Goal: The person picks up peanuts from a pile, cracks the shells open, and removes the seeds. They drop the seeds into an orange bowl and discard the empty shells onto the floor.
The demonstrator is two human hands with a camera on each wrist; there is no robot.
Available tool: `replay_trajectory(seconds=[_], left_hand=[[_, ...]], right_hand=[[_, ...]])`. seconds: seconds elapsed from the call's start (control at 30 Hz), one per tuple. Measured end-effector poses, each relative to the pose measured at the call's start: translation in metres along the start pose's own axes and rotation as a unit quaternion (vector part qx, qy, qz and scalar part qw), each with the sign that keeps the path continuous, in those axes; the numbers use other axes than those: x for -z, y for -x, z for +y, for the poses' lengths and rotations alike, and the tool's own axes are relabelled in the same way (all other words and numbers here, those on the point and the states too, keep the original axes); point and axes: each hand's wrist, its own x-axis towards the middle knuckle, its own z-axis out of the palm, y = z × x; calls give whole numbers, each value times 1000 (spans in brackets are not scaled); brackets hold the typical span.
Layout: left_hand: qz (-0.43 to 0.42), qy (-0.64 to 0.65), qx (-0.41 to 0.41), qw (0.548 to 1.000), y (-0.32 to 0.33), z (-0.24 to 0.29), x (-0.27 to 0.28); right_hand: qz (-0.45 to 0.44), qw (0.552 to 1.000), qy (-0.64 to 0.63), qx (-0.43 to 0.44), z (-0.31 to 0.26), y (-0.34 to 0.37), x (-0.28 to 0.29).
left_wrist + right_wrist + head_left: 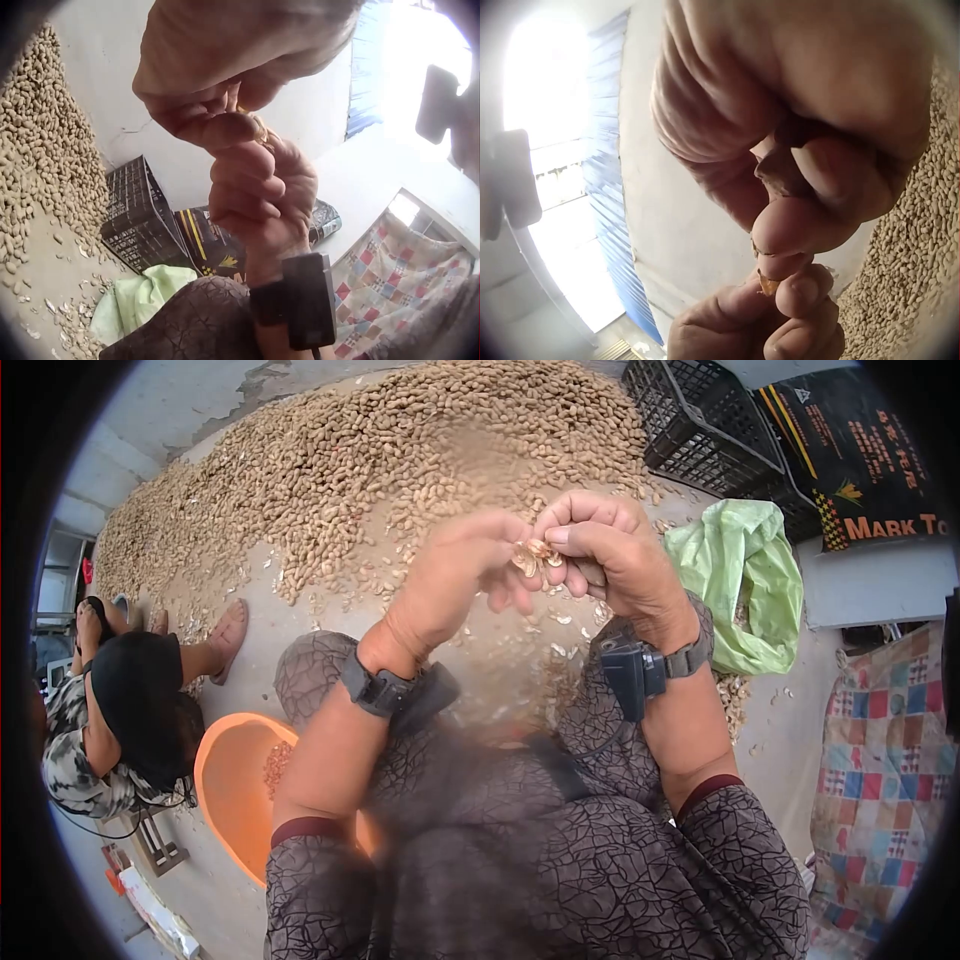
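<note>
In the head view, both hands meet in front of the chest over the floor. My left hand (455, 575) pinches a cracked peanut shell (526, 560) at its fingertips, the pale inside showing. Close against it, my right hand (620, 560) holds a shell piece (552, 552) between thumb and curled fingers. The left wrist view has a bit of shell (260, 131) between the two hands' fingertips, most of it covered by fingers. An orange-brown fragment (767, 283) shows where the fingertips meet in the right wrist view.
A wide heap of unshelled peanuts (400, 450) spreads across the floor ahead. Black crates (715, 435), a printed black sack (860, 460) and a green bag (745, 580) stand right. An orange basin (225, 780) with shelled kernels (277, 765) sits left, near another person's foot (230, 635).
</note>
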Motion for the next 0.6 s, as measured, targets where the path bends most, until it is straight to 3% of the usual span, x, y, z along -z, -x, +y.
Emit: replay_trajectory(seconds=[0.27,0.4,0.47,0.53,0.6], left_hand=[[-59,84,31,994,5,1,6],[-76,45,33,996,7,6,6],[-144,-108,78,981,12,14,3],[-173,-151,83,970,15,13,3],[-176,-354,20,918,15,12,1]], right_hand=[[-23,999,35,-24,-8,6,-2],[-55,997,58,1,-2,5,0],[-82,988,126,-30,-4,10,3],[-55,991,117,-36,-4,7,5],[-25,993,107,-43,-2,7,5]])
